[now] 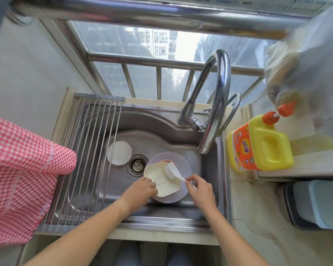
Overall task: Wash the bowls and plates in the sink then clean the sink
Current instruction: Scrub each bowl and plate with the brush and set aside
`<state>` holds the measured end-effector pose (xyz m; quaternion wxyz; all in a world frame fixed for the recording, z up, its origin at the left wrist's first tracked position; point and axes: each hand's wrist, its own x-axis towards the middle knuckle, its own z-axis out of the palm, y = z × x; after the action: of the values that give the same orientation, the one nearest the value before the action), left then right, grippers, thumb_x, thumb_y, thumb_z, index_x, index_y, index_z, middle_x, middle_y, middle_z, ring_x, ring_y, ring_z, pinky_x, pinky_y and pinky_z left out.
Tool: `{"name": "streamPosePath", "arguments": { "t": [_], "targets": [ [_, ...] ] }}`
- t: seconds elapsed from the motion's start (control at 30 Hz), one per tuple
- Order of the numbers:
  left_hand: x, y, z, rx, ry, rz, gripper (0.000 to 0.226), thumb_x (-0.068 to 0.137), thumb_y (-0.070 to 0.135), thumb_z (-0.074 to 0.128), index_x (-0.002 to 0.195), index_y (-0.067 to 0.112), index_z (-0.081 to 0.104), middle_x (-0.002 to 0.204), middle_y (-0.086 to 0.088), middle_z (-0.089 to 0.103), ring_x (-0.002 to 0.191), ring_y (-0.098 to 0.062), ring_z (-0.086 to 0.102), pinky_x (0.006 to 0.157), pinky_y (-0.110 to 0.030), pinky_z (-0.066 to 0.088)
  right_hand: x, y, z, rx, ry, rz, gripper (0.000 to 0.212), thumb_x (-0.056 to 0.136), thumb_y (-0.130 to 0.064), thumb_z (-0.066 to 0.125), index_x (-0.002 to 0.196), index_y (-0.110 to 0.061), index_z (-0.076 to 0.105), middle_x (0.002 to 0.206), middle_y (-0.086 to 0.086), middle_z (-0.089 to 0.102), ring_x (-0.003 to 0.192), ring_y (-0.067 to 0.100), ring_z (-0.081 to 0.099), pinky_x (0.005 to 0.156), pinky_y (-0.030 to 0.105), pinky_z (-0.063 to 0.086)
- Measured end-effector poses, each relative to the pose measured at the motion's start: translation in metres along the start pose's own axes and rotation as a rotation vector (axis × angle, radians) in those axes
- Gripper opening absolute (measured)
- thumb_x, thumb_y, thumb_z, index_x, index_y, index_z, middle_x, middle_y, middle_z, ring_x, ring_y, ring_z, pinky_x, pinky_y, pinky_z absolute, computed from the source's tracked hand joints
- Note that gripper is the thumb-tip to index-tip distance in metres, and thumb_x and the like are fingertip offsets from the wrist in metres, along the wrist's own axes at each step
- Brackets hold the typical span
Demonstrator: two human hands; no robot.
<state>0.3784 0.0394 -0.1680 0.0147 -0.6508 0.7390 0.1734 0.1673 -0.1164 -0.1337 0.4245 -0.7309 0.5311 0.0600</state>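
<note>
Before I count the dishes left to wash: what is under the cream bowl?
A round lilac plate lies under the cream bowl, with a pink edge showing between them. The bowl hides whatever else lies there.

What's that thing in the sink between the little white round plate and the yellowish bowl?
That is the sink's drain strainer, a round metal hole with small holes in it. In the head view it sits between the white round plate and the cream bowl.
</note>
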Motion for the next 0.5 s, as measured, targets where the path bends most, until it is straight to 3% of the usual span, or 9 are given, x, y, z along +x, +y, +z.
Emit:
{"name": "streamPosePath", "arguments": {
  "t": [0.07, 0.13, 0.23, 0.33, 0.5],
  "targets": [
    [-0.013, 0.001, -0.006, -0.391, 0.272, -0.176, 0.017, 0.077, 0.010, 0.069, 0.083, 0.025, 0.067, 0.082, 0.011, 0.062, 0.079, -0.012, 0.058, 0.073, -0.023, 0.046, -0.001, 0.001, -0.006, 0.084, 0.016, -0.011, 0.007, 0.093, -0.038, 0.062, 0.087, -0.036, 0.064, 0.069, -0.008, 0.061, 0.067, 0.013, 0.058, 0.059, 0.033, 0.047],
    [-0.019, 0.006, -0.020, -0.770, 0.410, -0.407, 0.011, 0.090, 0.009, 0.065, 0.091, 0.019, 0.069, 0.085, 0.012, 0.064, 0.081, -0.005, 0.058, 0.075, -0.017, 0.044, -0.003, -0.002, -0.009, 0.180, 0.043, -0.042, 0.007, 0.094, -0.034, 0.065, 0.087, -0.034, 0.067, 0.065, -0.011, 0.060, 0.062, 0.007, 0.054, 0.060, 0.031, 0.045],
    [-0.013, 0.012, -0.025, -1.170, 0.411, -0.720, 0.006, 0.093, 0.017, 0.065, 0.089, 0.017, 0.070, 0.083, 0.004, 0.069, 0.078, -0.006, 0.059, 0.074, -0.024, 0.046, -0.005, -0.016, -0.010, 0.270, 0.145, -0.049, 0.006, 0.095, -0.032, 0.066, 0.090, -0.033, 0.069, 0.072, -0.014, 0.066, 0.067, 0.006, 0.060, 0.062, 0.032, 0.049],
    [-0.004, 0.012, -0.018, -1.420, 0.470, -0.940, 0.016, 0.094, 0.026, 0.061, 0.089, 0.013, 0.070, 0.081, 0.005, 0.069, 0.078, -0.010, 0.057, 0.073, -0.030, 0.044, -0.008, -0.027, -0.005, 0.294, 0.216, -0.046, 0.006, 0.095, -0.032, 0.065, 0.090, -0.035, 0.068, 0.074, -0.009, 0.069, 0.071, 0.012, 0.064, 0.064, 0.036, 0.051],
    [0.005, 0.012, -0.005, -1.700, 0.460, -1.138, 0.016, 0.102, 0.011, 0.055, 0.093, 0.013, 0.068, 0.091, -0.004, 0.069, 0.090, -0.020, 0.057, 0.086, -0.038, 0.045, -0.013, -0.031, 0.011, 0.146, 0.073, -0.118, 0.006, 0.093, -0.036, 0.065, 0.088, -0.035, 0.067, 0.069, -0.010, 0.064, 0.065, 0.010, 0.058, 0.064, 0.035, 0.050]
  ]
}}
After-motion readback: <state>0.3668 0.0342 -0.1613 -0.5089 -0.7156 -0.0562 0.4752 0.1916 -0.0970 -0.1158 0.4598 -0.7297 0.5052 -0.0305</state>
